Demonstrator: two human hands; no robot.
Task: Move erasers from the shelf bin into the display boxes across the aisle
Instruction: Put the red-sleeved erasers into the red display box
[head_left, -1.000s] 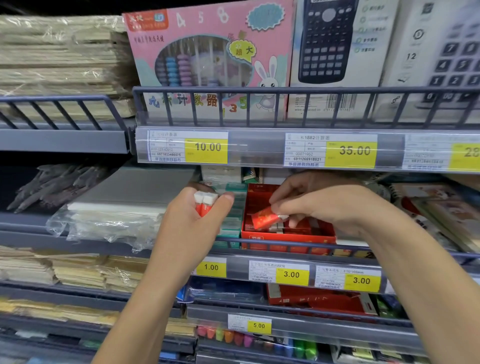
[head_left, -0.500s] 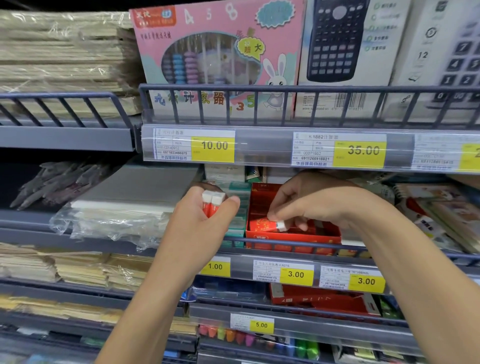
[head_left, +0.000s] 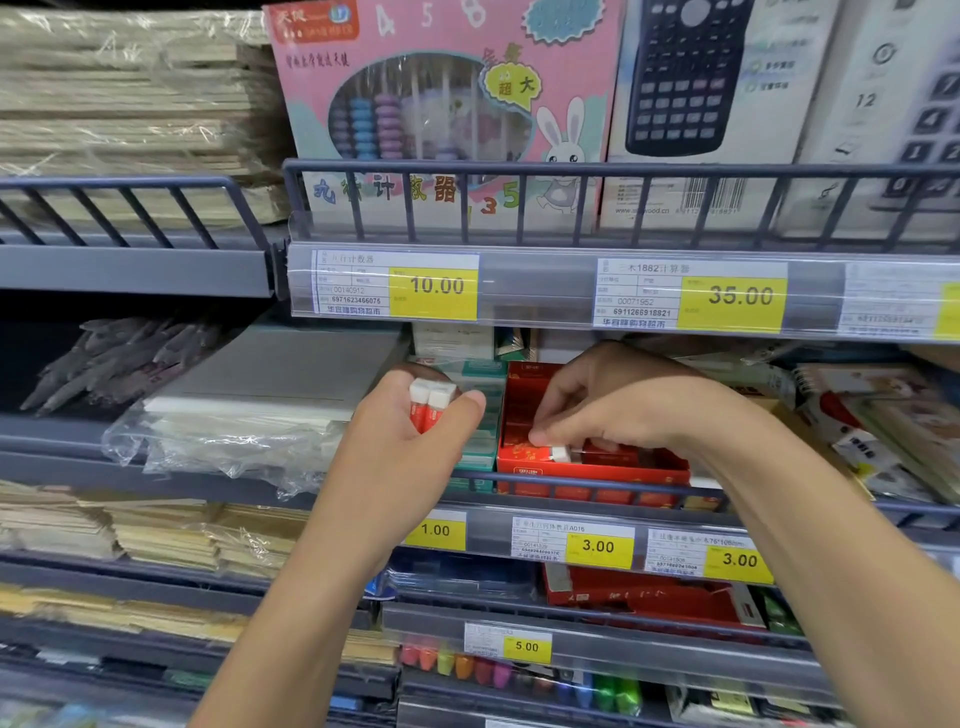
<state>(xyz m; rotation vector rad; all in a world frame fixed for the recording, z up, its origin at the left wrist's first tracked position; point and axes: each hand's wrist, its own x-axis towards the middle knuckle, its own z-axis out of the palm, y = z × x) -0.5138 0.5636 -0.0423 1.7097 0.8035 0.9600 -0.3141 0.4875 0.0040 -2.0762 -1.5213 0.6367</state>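
Fingers (head_left: 540, 434) of our right hand (head_left: 613, 400) pinch one red-sleeved eraser (head_left: 545, 451) at the front of the red shelf bin (head_left: 592, 470), its white tip pointing right and its body lying just above the other erasers packed there. Our left hand (head_left: 410, 441) hovers just left of the bin, fingers and thumb curled around two more erasers (head_left: 430, 402) held upright, white ends up and red sleeves down against the palm. Both hands reach over the wire rail (head_left: 597, 483) that fronts the shelf, below the yellow 10.00 price tag (head_left: 434, 291).

We judge this to be the gathering step: erasers are being collected from the bin, and none has yet gone anywhere else. The display boxes across the aisle are not in view, so we cannot say how full they are.

Next, we reckon, the pinched eraser needs lifting clear of the bin's front lip and the rail without snagging. It could join the pair in the left hand, where the grip already looks full. Then comes the turn toward the opposite shelving.
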